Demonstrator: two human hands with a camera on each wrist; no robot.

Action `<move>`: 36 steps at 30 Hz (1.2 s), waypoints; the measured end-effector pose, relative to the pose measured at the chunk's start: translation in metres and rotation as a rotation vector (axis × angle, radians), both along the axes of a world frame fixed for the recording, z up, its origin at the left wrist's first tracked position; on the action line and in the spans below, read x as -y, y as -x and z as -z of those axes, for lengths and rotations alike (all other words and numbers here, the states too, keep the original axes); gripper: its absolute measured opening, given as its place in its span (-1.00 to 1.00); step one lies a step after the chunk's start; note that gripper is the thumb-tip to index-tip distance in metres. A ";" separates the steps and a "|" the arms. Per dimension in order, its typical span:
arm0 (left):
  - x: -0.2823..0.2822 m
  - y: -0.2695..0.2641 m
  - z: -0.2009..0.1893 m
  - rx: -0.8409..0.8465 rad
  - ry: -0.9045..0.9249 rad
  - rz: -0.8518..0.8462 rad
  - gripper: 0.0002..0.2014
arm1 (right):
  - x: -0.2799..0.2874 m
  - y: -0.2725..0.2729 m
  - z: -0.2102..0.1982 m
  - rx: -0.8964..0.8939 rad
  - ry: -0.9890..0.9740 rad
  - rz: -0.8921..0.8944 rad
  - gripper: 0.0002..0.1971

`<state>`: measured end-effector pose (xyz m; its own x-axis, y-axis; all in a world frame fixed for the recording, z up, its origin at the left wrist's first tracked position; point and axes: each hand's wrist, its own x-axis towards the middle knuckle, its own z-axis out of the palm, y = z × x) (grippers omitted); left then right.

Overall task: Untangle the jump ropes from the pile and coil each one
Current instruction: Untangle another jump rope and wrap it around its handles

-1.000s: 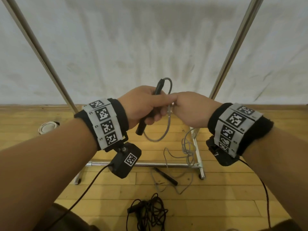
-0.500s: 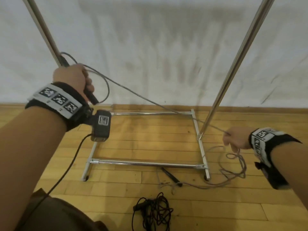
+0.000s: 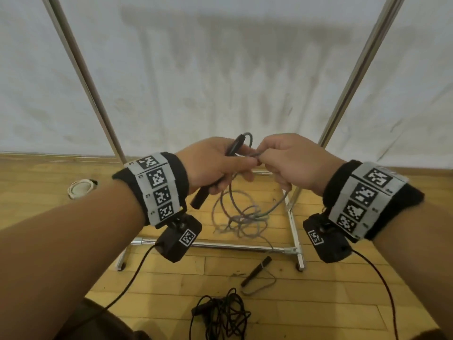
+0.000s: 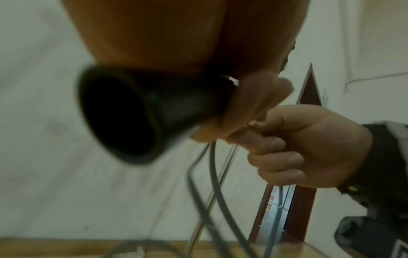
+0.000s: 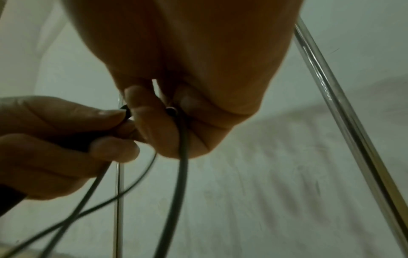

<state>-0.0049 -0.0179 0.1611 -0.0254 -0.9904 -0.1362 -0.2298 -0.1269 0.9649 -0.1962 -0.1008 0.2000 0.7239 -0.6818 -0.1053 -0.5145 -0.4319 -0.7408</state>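
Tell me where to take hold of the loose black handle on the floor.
Grip the loose black handle mid-shaft, from above with fingers across it: it lies flat and slanted on the wooden floor, and its grey cord leaves the near end.

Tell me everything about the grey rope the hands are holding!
The grey rope is thin and smooth, like plastic cord. Its black handle sits in the left hand, tilted. The right hand pinches the cord beside it. Loops hang down to the wooden floor, where the second black handle lies.
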 end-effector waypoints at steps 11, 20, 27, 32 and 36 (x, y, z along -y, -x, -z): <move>-0.001 -0.096 -0.021 -0.044 0.242 -0.930 -0.83 | 0.063 0.073 0.069 -0.668 0.210 0.004 -0.69; -0.017 -0.142 0.014 0.177 0.001 -0.989 -0.81 | 0.088 0.098 0.075 -0.593 0.211 0.197 -0.72; 0.003 -0.025 0.006 -0.016 0.107 -0.174 -0.60 | 0.018 0.016 0.015 -0.295 0.248 -0.115 -0.79; 0.003 0.000 0.009 0.100 0.037 0.014 -0.81 | 0.000 0.004 0.002 -0.142 0.227 -0.123 -0.83; 0.009 -0.014 0.002 0.201 0.090 -0.227 -0.86 | 0.013 0.013 0.013 -0.214 0.309 -0.111 -0.84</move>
<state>0.0089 -0.0271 0.1591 0.2163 -0.9759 -0.0278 -0.3929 -0.1131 0.9126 -0.2092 -0.1133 0.1865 0.7792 -0.6235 -0.0638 -0.5806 -0.6796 -0.4484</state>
